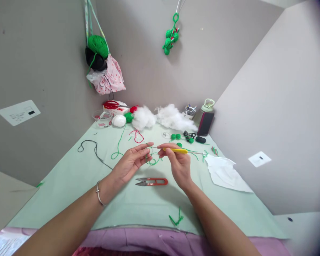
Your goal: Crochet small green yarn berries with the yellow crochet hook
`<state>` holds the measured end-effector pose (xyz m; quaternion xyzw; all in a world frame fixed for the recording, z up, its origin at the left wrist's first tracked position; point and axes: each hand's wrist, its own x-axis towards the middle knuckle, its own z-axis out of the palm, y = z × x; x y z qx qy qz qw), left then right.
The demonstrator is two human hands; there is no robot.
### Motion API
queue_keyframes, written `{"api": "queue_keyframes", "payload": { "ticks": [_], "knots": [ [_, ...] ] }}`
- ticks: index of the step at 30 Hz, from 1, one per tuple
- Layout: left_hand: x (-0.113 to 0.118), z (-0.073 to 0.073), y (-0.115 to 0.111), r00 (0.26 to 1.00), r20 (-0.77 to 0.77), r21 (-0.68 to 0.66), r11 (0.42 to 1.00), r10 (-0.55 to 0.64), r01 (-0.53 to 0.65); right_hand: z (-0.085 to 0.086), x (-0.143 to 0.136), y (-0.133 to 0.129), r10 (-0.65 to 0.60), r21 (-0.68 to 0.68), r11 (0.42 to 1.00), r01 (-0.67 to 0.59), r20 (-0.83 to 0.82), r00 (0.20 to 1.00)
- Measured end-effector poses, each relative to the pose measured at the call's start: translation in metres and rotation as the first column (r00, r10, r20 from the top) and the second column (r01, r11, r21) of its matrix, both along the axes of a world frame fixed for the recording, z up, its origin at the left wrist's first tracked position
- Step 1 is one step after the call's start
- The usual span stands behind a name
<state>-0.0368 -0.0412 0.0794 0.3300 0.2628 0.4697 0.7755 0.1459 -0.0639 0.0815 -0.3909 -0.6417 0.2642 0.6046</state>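
My right hand (179, 163) grips a crochet hook by its yellow handle (176, 150). The hook's thin metal end points left to the fingers of my left hand, and a slim metal shaft sticks out of the handle's right end. My left hand (132, 160) pinches a thin strand of green yarn (152, 161) between thumb and fingers. Loops of that yarn hang between both hands; the exact stitch at the hook tip is too small to make out. Below the hands lie thread snips (152, 181) with an orange-red handle, blades to the left.
White stuffing (173, 117), a white yarn ball (119, 121) and a clear tub (102, 119) line the back. A bottle (206, 110) and a phone (205, 124) stand back right. White cloth (226, 172) lies right, dark cord (96, 149) left, green scraps (177, 217) in front.
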Motion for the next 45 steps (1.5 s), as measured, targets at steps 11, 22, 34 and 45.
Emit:
{"api": "queue_keyframes", "payload": {
  "ticks": [11, 22, 34, 45],
  "knots": [
    [0.005, 0.000, -0.004, 0.999, -0.034, 0.071, 0.997, -0.025, 0.027, 0.006, 0.003, 0.004, 0.139, -0.147, 0.977, -0.154, -0.112, 0.984],
    [0.001, 0.009, -0.010, 0.996, -0.043, 0.067, 0.994, -0.078, 0.081, 0.023, 0.007, -0.006, 0.213, -0.110, 0.968, -0.227, -0.127, 0.969],
    [0.010, 0.031, -0.047, 0.981, 0.049, -0.031, 0.981, -0.190, 0.191, 0.032, 0.012, -0.062, -0.425, 0.662, 0.736, -0.141, 0.615, 0.664],
    [0.015, 0.027, -0.070, 0.995, -0.065, 0.017, 0.997, -0.080, 0.081, 0.026, 0.006, -0.081, 0.066, 0.089, 0.995, -0.054, -0.137, 0.988]
  ]
}}
